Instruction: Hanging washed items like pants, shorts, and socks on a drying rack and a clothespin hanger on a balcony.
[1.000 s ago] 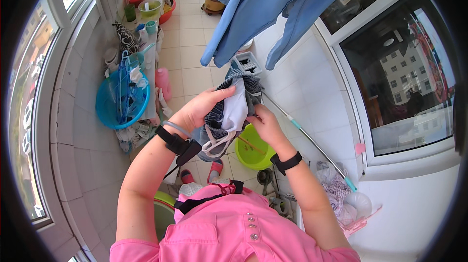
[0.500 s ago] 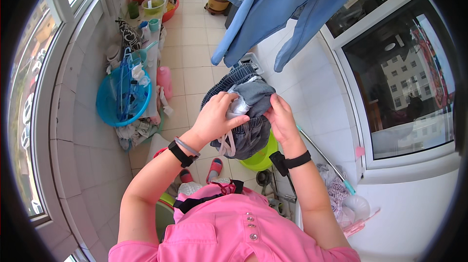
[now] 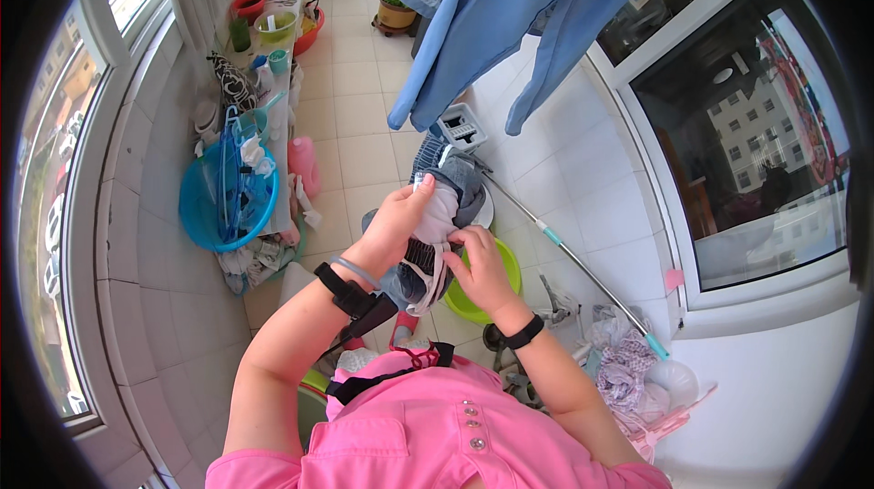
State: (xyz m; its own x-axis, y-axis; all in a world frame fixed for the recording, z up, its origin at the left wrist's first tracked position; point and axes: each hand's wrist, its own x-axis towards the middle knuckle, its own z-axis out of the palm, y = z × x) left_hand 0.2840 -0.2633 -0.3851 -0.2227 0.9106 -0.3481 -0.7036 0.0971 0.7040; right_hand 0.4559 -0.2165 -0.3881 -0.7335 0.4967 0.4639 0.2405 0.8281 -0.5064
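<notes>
Bunched-up denim pants (image 3: 466,190), grey-blue with a ribbed elastic waistband, hang in front of me between both hands. A white pocket lining (image 3: 439,208) is turned outward on them, and a pale drawstring dangles below. My left hand (image 3: 399,218) grips the pants from the left, its thumb pressed on the white lining. My right hand (image 3: 482,272) is closed at the lower right side of the lining, fingertips pinching the cloth. Part of the pants is hidden behind my hands. Underneath to the right stands a lime-green basin (image 3: 503,281).
Light-blue jeans (image 3: 510,25) hang overhead. A blue basin (image 3: 196,207) with hangers and a pink bottle (image 3: 305,164) stand left. A mop pole (image 3: 592,278) leans to the right, beside a pile of laundry (image 3: 628,366). A grey plastic basket (image 3: 462,127) sits ahead.
My right hand has moved down and left along the pants, and my left hand's thumb now points up on the lining. More white lining shows, and the pants have turned.
</notes>
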